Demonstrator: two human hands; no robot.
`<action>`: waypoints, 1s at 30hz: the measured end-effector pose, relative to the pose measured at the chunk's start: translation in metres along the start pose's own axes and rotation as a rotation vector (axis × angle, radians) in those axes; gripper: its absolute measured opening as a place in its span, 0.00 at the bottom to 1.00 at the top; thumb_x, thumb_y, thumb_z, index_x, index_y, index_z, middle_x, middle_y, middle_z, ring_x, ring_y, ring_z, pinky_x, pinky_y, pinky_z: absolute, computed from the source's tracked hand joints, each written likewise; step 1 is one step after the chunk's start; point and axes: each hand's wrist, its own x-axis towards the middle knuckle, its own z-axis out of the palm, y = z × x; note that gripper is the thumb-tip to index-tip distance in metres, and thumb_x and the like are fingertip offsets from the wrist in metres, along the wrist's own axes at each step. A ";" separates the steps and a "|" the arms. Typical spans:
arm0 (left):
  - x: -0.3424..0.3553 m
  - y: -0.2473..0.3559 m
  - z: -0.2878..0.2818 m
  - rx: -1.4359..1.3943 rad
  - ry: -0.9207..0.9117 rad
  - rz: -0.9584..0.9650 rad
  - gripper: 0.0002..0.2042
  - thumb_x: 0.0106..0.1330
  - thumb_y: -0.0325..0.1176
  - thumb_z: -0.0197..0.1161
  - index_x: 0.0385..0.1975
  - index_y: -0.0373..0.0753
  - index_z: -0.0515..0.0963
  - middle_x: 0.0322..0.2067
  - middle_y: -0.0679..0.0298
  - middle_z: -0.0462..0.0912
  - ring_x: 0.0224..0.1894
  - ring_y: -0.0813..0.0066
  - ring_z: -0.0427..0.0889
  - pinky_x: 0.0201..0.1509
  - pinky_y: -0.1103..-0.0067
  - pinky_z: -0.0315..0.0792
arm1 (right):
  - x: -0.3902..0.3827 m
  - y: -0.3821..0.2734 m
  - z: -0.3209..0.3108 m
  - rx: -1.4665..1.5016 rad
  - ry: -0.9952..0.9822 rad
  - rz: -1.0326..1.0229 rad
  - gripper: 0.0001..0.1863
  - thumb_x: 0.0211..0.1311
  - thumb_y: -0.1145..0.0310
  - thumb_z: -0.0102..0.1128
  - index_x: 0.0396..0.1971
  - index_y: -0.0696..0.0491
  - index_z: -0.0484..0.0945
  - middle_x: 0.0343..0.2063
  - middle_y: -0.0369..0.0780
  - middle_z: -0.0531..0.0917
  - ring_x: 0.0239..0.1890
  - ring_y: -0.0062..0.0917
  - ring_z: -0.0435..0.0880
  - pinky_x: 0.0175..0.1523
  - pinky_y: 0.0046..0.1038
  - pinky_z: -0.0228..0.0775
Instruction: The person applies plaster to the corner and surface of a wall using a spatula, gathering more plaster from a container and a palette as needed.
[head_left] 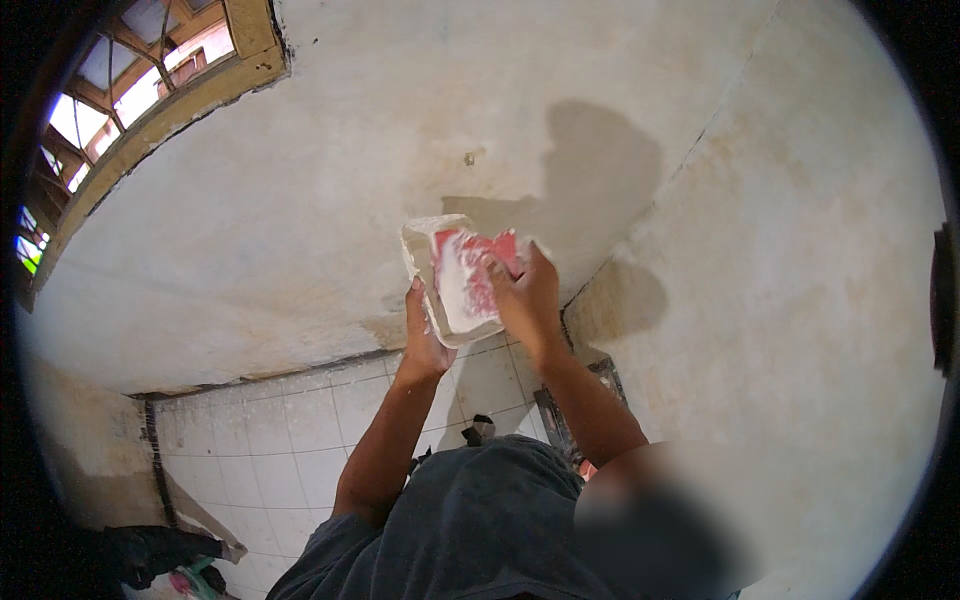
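Note:
My left hand (426, 335) grips a shallow white tray (411, 245) by its left side and lower corner, its fingers partly hidden behind it. The tray's rim is crusted with pale paste. My right hand (530, 305) is closed on a flat red spreader (505, 246), thumb on its face. White paste covers much of the red surface. The spreader lies over the tray's opening and hides most of the inside. Whether it touches the bottom, I cannot tell.
A pale, patchy wall (350, 180) stands in front, meeting another wall (800, 300) at a corner on the right. A barred window (130, 100) is at upper left. White floor tiles (290, 440) lie below; dark cloth items (160, 555) are at lower left.

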 end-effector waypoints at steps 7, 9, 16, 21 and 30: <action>-0.001 0.005 -0.001 -0.123 -0.056 -0.034 0.34 0.66 0.61 0.40 0.64 0.43 0.58 0.60 0.60 0.68 0.61 0.64 0.69 0.64 0.66 0.64 | 0.003 0.000 -0.018 -0.040 -0.068 0.096 0.12 0.53 0.69 0.62 0.32 0.62 0.73 0.24 0.48 0.80 0.26 0.35 0.79 0.35 0.32 0.69; -0.001 0.000 0.003 -0.048 -0.063 -0.035 0.35 0.65 0.62 0.41 0.65 0.43 0.58 0.60 0.60 0.68 0.61 0.64 0.69 0.64 0.66 0.64 | -0.003 -0.001 -0.008 -0.031 -0.035 0.069 0.12 0.53 0.70 0.62 0.32 0.62 0.74 0.25 0.50 0.80 0.27 0.38 0.79 0.35 0.34 0.69; -0.005 0.007 -0.007 -0.166 0.034 -0.057 0.36 0.64 0.65 0.40 0.65 0.46 0.58 0.61 0.62 0.66 0.62 0.64 0.67 0.65 0.66 0.63 | 0.014 -0.015 -0.029 -0.015 -0.003 -0.029 0.16 0.54 0.67 0.60 0.38 0.62 0.72 0.27 0.54 0.80 0.32 0.49 0.81 0.38 0.40 0.72; 0.000 0.005 -0.013 -0.155 -0.011 -0.039 0.35 0.64 0.64 0.41 0.64 0.46 0.59 0.60 0.62 0.67 0.62 0.64 0.67 0.64 0.65 0.63 | 0.001 -0.023 -0.028 -0.095 -0.052 0.037 0.16 0.54 0.67 0.60 0.38 0.62 0.72 0.26 0.52 0.80 0.30 0.46 0.81 0.37 0.37 0.72; -0.003 0.004 -0.013 -0.165 -0.070 -0.127 0.35 0.65 0.64 0.38 0.65 0.45 0.58 0.61 0.61 0.66 0.61 0.62 0.68 0.64 0.64 0.64 | 0.011 -0.021 -0.022 -0.124 -0.026 0.070 0.13 0.53 0.69 0.61 0.32 0.62 0.73 0.23 0.50 0.79 0.27 0.44 0.80 0.35 0.35 0.70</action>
